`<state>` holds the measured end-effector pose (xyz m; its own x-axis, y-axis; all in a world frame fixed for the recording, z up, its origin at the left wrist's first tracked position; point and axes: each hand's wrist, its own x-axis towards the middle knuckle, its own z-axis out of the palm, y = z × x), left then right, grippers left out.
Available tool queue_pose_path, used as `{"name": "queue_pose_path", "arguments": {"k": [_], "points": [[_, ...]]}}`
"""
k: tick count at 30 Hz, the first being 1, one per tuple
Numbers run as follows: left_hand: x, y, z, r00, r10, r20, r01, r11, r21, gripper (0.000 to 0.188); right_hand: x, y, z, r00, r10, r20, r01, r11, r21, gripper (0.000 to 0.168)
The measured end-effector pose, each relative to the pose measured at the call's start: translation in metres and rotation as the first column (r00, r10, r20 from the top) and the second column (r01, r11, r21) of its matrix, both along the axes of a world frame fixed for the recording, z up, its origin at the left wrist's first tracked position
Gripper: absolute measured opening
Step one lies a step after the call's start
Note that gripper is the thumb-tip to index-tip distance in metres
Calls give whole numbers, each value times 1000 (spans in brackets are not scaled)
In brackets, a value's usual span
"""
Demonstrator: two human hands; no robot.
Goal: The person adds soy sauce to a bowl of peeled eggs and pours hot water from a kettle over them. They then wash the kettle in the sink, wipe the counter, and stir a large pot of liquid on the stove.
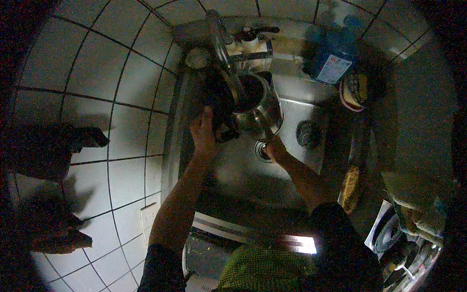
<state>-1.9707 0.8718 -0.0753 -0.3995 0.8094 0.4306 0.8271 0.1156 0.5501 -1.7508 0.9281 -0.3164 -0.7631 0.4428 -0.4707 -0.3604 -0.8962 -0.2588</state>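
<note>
In the dim head view, a shiny metal pot or kettle (pixel 255 120) with an open dark mouth is in the metal sink (pixel 233 182), under the faucet (pixel 219 40). My left hand (pixel 202 131) is upright at the left, beside a dark object (pixel 219 87) whose kind I cannot tell; whether it grips that object is unclear. My right hand (pixel 273 146) is at the near right side of the pot, above the sink's drain (pixel 262 151), with fingers reaching to the metal; its hold is too dark to make out.
A dark round scouring pad (pixel 308 134) lies at the sink's right. Behind are a blue bottle (pixel 335 54) with a label and a pink-rimmed bowl (pixel 353 91) holding sponge-like things. A yellowish brush or sponge (pixel 350 189) lies on the right ledge. A tiled wall (pixel 135 135) bounds the left.
</note>
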Motion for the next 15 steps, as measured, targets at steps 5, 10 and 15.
{"name": "queue_pose_path", "arguments": {"k": [5, 10, 15], "points": [[-19, -5, 13, 497, -54, 866, 306, 945, -117, 36, 4, -6, -32, 995, -10, 104, 8, 1000, 16, 31], [41, 10, 61, 217, 358, 908, -375, 889, -262, 29, 2, -19, -17, 990, -38, 136, 28, 997, 74, 32], [24, -1, 39, 488, 52, 871, -57, 998, -28, 31, 6, -19, -6, 995, -99, 17, 98, 995, 28, 34]]}}
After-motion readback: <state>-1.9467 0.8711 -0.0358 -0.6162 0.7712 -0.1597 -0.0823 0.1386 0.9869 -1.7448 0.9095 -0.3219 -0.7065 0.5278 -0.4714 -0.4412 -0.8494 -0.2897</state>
